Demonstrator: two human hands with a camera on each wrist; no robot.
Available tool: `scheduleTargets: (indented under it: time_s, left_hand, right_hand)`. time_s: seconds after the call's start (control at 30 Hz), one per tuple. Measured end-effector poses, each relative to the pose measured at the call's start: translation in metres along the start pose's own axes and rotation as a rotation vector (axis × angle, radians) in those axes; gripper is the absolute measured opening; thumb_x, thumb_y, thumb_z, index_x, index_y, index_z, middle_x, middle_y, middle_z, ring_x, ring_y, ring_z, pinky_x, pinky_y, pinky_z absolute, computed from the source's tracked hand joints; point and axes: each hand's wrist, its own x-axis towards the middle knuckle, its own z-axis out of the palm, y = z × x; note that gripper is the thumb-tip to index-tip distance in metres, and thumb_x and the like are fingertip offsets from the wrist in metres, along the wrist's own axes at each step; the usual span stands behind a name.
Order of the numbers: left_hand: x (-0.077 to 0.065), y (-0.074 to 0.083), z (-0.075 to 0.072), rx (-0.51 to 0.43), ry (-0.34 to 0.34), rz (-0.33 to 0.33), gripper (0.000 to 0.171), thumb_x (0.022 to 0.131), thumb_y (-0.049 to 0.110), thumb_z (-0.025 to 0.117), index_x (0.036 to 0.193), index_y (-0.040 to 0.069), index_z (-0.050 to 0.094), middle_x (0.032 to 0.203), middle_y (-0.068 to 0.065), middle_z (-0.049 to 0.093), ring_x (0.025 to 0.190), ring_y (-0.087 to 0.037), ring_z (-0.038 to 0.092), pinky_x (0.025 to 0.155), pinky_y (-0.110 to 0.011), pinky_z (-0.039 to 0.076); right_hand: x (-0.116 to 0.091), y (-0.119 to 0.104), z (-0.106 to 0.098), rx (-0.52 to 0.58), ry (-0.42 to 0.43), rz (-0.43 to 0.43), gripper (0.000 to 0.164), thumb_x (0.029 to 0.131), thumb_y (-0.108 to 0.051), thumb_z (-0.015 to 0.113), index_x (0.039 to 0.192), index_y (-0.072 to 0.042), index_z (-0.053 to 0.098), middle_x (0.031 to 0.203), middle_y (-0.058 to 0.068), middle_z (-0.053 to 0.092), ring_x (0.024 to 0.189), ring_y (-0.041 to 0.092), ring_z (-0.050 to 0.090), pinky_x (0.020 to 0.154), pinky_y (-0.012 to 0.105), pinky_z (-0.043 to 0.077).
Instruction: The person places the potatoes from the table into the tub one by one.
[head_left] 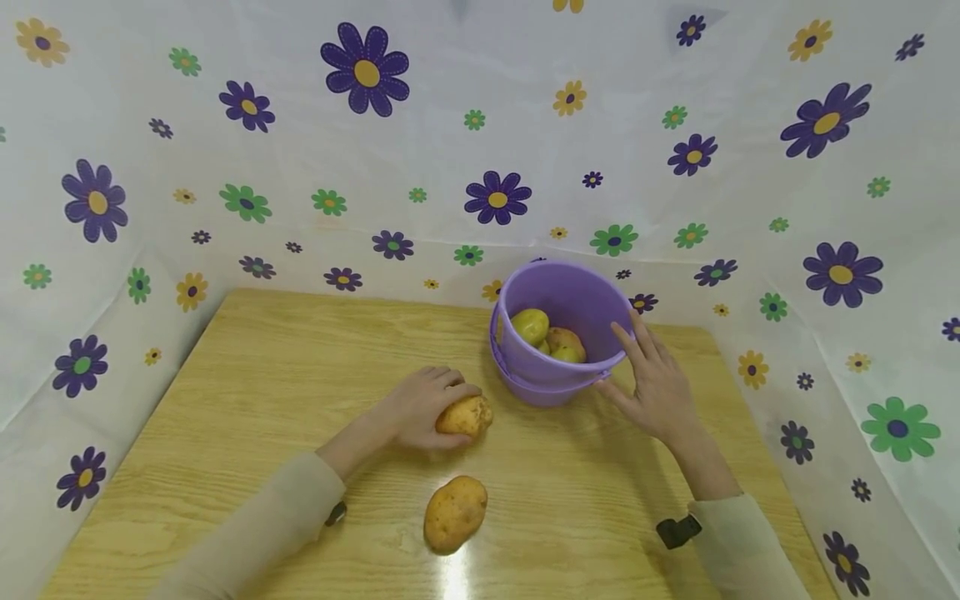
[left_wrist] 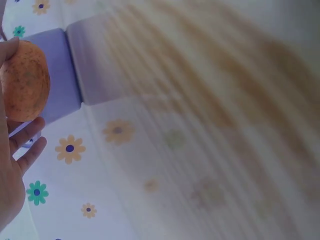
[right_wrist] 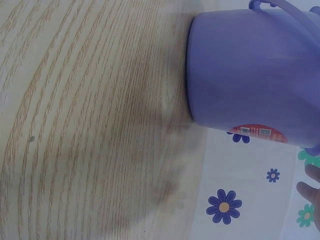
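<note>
My left hand grips a tan potato in front of the bucket, thumb on its near side and fingers over the far side. In the left wrist view the same potato shows between thumb and fingers, with the bucket behind it. At the right side of the purple bucket my right hand is spread, fingertips right at the rim. Inside the bucket lie several round pieces, a greenish-yellow one and a browner one among them. A second potato lies nearer me.
The wooden table runs back to a white sheet with printed flowers, which also hangs at both sides. The bucket's handle hangs down on its left. A red label marks the bucket's side.
</note>
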Motion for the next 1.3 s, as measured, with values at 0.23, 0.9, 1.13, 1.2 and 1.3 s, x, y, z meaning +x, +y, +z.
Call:
scheduleTargets:
  time_s: [0.23, 0.9, 1.13, 1.2, 1.3]
  left_hand:
    - [0.007, -0.001, -0.007, -0.036, 0.104, -0.008, 0.067, 0.083, 0.059, 0.080, 0.135, 0.020, 0.064, 0.117, -0.003, 0.069, 0.106, -0.021, 0.065, 0.099, -0.042, 0.058]
    - [0.042, 0.007, -0.033, -0.088, 0.347, 0.086, 0.069, 0.078, 0.055, 0.083, 0.134, 0.018, 0.066, 0.118, -0.004, 0.072, 0.106, -0.020, 0.069, 0.095, -0.038, 0.060]
    - [0.058, 0.012, -0.048, -0.062, 0.346, 0.140, 0.072, 0.078, 0.056, 0.084, 0.136, 0.017, 0.066, 0.118, -0.005, 0.072, 0.110, -0.023, 0.069, 0.098, -0.039, 0.060]
    - [0.063, 0.014, -0.052, -0.048, 0.344, 0.155, 0.073, 0.077, 0.057, 0.084, 0.136, 0.017, 0.066, 0.117, -0.005, 0.071, 0.110, -0.022, 0.069, 0.099, -0.038, 0.060]
    - [0.069, 0.017, -0.057, -0.033, 0.352, 0.188, 0.072, 0.076, 0.057, 0.085, 0.134, 0.017, 0.067, 0.117, -0.004, 0.071, 0.110, -0.022, 0.070, 0.101, -0.038, 0.059]
  right_hand:
    - [-0.001, -0.003, 0.000, 0.042, 0.029, -0.017, 0.088, 0.093, -0.059, 0.068, 0.164, -0.015, 0.038, 0.177, 0.015, 0.021, 0.153, 0.054, 0.037, 0.114, 0.076, 0.039]
    - [0.000, -0.002, 0.000, 0.019, 0.020, -0.007, 0.089, 0.091, -0.055, 0.071, 0.164, -0.015, 0.038, 0.178, 0.012, 0.019, 0.151, 0.055, 0.038, 0.113, 0.077, 0.041]
    - [0.000, -0.001, 0.000, 0.028, 0.015, -0.003, 0.089, 0.095, -0.065, 0.064, 0.164, -0.017, 0.037, 0.178, 0.011, 0.019, 0.151, 0.055, 0.038, 0.110, 0.079, 0.040]
    - [0.000, -0.001, 0.000, 0.028, 0.017, -0.006, 0.089, 0.095, -0.065, 0.063, 0.164, -0.017, 0.037, 0.178, 0.012, 0.019, 0.151, 0.055, 0.037, 0.111, 0.079, 0.040]
    - [0.000, -0.002, -0.001, 0.018, 0.009, -0.004, 0.089, 0.094, -0.062, 0.066, 0.164, -0.017, 0.037, 0.178, 0.012, 0.020, 0.151, 0.055, 0.038, 0.109, 0.079, 0.041]
